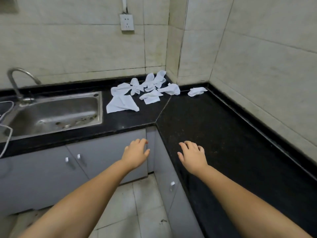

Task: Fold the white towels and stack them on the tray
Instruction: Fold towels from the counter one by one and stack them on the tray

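Towels point(147, 90), white and crumpled, lie scattered at the far corner of the black counter point(214, 127), right of the sink point(51, 114); one point(197, 91) sits apart, further right. No writing readable anywhere. Left hand point(136, 152) reaches out over the cabinets point(103, 155), fingers loosely spread, empty. Right hand point(193, 155) hovers above the near counter, fingers relaxed, holding nothing. Faucet point(18, 81) and a cable point(6, 134) are cut off at left.
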Demonstrator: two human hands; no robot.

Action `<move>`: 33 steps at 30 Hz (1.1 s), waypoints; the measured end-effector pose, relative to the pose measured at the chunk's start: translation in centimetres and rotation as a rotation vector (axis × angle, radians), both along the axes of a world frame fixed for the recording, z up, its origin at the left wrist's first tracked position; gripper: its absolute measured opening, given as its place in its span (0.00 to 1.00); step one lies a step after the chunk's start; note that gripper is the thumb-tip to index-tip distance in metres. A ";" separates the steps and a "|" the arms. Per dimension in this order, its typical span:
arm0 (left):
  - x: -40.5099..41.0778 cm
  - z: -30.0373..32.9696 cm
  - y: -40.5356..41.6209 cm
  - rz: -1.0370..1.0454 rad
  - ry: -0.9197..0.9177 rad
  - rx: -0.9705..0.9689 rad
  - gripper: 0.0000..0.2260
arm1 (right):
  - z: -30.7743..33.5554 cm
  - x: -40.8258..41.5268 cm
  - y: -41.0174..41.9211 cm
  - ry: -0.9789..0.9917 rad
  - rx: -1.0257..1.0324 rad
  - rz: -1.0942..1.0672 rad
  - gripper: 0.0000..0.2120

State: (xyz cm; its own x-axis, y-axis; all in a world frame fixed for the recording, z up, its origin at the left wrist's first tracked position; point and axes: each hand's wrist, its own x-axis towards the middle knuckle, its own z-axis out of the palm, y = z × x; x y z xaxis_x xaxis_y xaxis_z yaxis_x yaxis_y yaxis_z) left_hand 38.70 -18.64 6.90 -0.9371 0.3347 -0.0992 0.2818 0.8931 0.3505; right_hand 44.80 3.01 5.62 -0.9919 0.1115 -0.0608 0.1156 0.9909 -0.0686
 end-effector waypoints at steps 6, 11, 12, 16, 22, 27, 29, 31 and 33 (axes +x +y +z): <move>-12.6 -2.5 -3.8 0.071 -0.023 -0.021 0.16 | -1.7 -13.1 -3.5 -0.022 -0.051 0.121 0.21; -24.4 -4.3 -7.2 0.095 0.004 -0.097 0.15 | -4.5 -24.6 -7.1 -0.051 -0.043 0.089 0.20; -26.6 -4.6 -8.1 0.097 -0.006 -0.121 0.15 | -4.8 -26.7 -8.0 -0.077 -0.048 0.077 0.20; -34.6 -6.0 -11.5 0.053 -0.036 -0.158 0.14 | -5.5 -34.6 -11.1 -0.136 -0.057 0.069 0.20; -41.0 -8.7 -14.2 -0.102 -0.093 -0.367 0.15 | -7.3 -42.3 -14.0 -0.195 -0.048 0.065 0.18; -42.4 -10.2 -14.2 -0.189 -0.021 -0.481 0.12 | -8.4 -44.3 -13.9 -0.197 0.032 0.035 0.12; -42.8 -9.9 -14.0 -0.217 -0.005 -0.492 0.11 | -8.2 -44.6 -13.4 -0.207 0.057 0.066 0.11; -43.0 -9.1 -13.5 -0.223 -0.009 -0.432 0.09 | -7.7 -44.3 -12.4 -0.191 0.025 0.054 0.10; -43.1 -7.8 -12.5 -0.181 -0.009 -0.229 0.04 | -6.5 -43.4 -10.9 -0.095 -0.136 -0.048 0.07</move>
